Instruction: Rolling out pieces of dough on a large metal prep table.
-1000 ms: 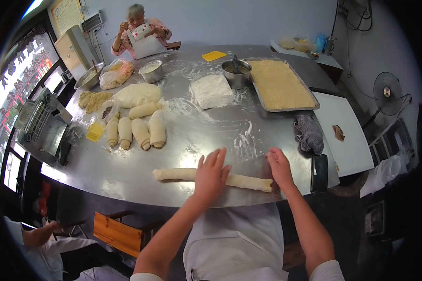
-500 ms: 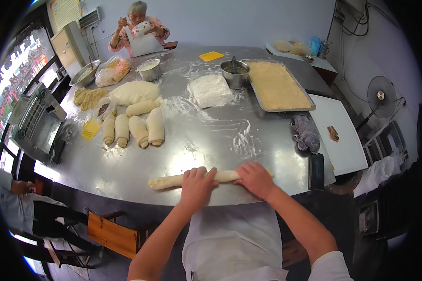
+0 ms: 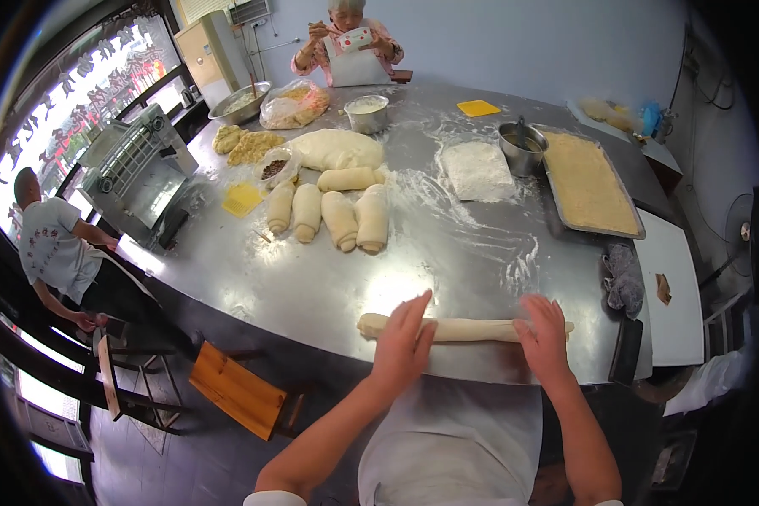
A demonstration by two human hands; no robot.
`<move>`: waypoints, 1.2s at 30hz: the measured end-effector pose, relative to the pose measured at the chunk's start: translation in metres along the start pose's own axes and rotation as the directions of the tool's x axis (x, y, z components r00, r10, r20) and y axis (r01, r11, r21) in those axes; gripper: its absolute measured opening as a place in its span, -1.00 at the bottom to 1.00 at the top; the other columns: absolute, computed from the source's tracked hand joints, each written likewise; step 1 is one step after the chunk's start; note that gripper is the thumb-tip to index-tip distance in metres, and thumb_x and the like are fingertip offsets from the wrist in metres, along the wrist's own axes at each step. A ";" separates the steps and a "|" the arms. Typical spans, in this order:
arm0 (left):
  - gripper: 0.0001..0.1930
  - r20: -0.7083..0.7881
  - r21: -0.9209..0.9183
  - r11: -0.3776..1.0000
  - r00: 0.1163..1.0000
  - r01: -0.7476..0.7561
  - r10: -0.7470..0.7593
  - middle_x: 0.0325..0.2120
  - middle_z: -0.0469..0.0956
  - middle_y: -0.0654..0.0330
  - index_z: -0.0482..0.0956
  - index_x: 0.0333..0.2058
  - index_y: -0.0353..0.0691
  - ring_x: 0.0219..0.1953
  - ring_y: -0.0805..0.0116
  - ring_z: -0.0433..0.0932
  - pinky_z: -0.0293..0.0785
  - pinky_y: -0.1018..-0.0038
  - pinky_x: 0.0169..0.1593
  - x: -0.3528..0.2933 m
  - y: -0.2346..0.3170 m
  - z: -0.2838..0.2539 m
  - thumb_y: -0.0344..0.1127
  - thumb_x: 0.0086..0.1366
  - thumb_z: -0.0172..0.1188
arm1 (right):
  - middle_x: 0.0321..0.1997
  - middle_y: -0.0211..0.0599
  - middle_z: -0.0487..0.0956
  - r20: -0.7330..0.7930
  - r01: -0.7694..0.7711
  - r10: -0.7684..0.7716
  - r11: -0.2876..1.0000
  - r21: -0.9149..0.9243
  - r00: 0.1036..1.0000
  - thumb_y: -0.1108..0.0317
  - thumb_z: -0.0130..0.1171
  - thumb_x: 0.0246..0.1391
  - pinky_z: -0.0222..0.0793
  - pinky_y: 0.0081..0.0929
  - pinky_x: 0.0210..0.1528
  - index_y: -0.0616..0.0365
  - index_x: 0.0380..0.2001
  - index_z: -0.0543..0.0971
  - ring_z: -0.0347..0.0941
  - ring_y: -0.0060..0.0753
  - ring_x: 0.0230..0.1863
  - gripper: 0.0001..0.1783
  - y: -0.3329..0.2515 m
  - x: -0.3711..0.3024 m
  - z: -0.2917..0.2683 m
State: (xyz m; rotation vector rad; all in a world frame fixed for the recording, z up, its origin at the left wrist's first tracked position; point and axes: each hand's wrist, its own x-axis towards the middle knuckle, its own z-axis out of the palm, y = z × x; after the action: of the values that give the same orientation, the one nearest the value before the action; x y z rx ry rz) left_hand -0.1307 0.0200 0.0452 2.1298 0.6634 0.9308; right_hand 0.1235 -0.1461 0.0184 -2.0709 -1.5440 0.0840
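Note:
A long pale dough log [image 3: 476,331] lies crosswise on the steel table near its front edge. My left hand [image 3: 403,344] is at the log's left part, its fingers stretched out and thumb apart. At the right end, my right hand [image 3: 545,336] rests over the log with extended fingers. Neither hand grips it. Farther off to the left stand several short dough rolls [image 3: 339,221] in a row, with another roll [image 3: 347,179] lying crosswise behind them. Behind that is a large mound of smooth dough [image 3: 337,149].
A floured white slab [image 3: 477,171], a metal pot [image 3: 523,152] and a tray of yellowish crumbly filling [image 3: 594,185] sit at the right. Rightmost lies a crumpled plastic bag [image 3: 622,282]. A dough machine [image 3: 131,173] stands left. One person eats across the table; another stands at left.
My hands have moved farther apart along the log, the left toward its left end, and the fingers have straightened. The view has swung left, showing more of the person there.

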 end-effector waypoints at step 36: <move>-0.15 0.205 0.451 0.857 0.964 -0.248 0.171 0.38 0.26 -0.17 0.13 0.47 -0.28 0.47 -0.11 0.18 -0.09 -0.05 0.56 -0.006 -0.026 0.061 0.05 0.38 0.23 | 0.29 0.05 0.40 -0.018 -0.034 0.032 0.987 -0.159 0.999 0.36 0.45 -0.15 -0.09 0.14 0.54 0.29 0.30 0.37 0.23 0.13 0.40 -0.12 0.000 -0.021 0.013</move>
State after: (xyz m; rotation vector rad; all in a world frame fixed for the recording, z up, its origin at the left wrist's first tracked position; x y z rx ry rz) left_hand -0.0915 0.0075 -0.0075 2.7290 0.6325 0.7501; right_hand 0.1117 -0.1600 0.0019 -2.2153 -1.5519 -0.0451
